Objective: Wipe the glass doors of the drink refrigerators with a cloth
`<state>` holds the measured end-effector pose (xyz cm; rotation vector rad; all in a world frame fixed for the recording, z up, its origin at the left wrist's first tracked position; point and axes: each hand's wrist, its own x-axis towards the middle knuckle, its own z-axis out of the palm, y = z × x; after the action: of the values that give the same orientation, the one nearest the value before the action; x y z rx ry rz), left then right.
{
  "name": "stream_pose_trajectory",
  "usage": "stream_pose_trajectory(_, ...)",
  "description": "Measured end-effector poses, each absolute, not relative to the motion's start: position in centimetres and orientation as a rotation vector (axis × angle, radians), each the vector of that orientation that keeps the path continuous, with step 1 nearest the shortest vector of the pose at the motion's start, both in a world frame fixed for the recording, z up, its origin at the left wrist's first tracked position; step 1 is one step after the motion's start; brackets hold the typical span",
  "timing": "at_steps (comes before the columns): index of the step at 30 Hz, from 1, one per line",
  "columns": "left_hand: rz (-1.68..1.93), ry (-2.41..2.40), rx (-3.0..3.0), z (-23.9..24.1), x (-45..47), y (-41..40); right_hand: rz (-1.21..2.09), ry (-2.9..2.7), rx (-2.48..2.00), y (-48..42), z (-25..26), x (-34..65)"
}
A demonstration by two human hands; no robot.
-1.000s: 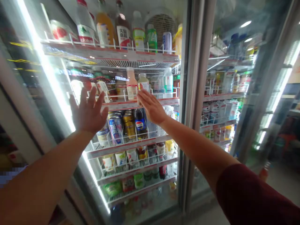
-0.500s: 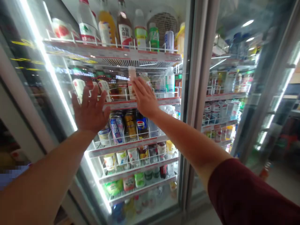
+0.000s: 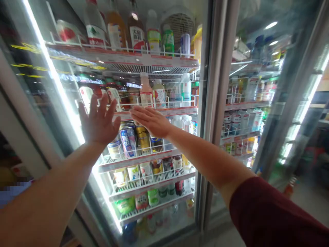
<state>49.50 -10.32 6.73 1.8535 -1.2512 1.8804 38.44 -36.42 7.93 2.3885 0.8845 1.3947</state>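
A tall drinks fridge with a glass door (image 3: pixel 180 192) fills the view. My left hand (image 3: pixel 99 121) is raised flat against the glass near its bright left edge, fingers spread, holding nothing. My right hand (image 3: pixel 150 120) lies palm down, fingers stretched out and pointing left, in front of the shelf of cans (image 3: pixel 128 139) and a dark cola bottle (image 3: pixel 155 141). Above the hands stands a row of pale bottles (image 3: pixel 158 94) on a wire shelf (image 3: pixel 177 110). Both palms seem to rest on the glass, though contact is not certain.
A metal door frame (image 3: pixel 218 103) separates this fridge from a second glass-door fridge (image 3: pixel 244 109) on the right, stocked with cartons and bottles. A bright light strip (image 3: pixel 59 89) runs down the left edge. Several more stocked shelves (image 3: pixel 149 185) lie below.
My right hand has dropped from the upper bottle shelf and turned sideways, fingers now pointing left over the cans. My left hand has stayed almost where it was.
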Motion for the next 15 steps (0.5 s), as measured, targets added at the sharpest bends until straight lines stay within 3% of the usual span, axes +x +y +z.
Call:
stream_pose_trajectory(4, 1.908, -1.240, 1.858, 6.7, 49.6, -10.4, 1.835, 0.540, 2.481, -37.8, 8.2, 38.6)
stream_pose_trajectory(6, 1.908, -1.250, 1.862, 6.7, 49.6, -10.4, 1.895, 0.506, 2.490, -38.2, 7.5, 38.5)
stream_pose_trajectory(11, 1.901, -1.224, 1.871, 6.7, 49.6, -10.4, 1.233, 1.097, 2.340, -40.7, 5.7, 37.7)
stream_pose_trajectory(13, 1.875, -1.218, 1.889, 6.7, 49.6, -10.3, 1.387, 1.003, 2.368, -42.4, 6.9, 37.7)
stream_pose_trajectory(15, 1.843, -1.220, 1.906, 6.6, 49.7, -10.3, 1.752, 0.737, 2.435, -43.9, 8.2, 37.6)
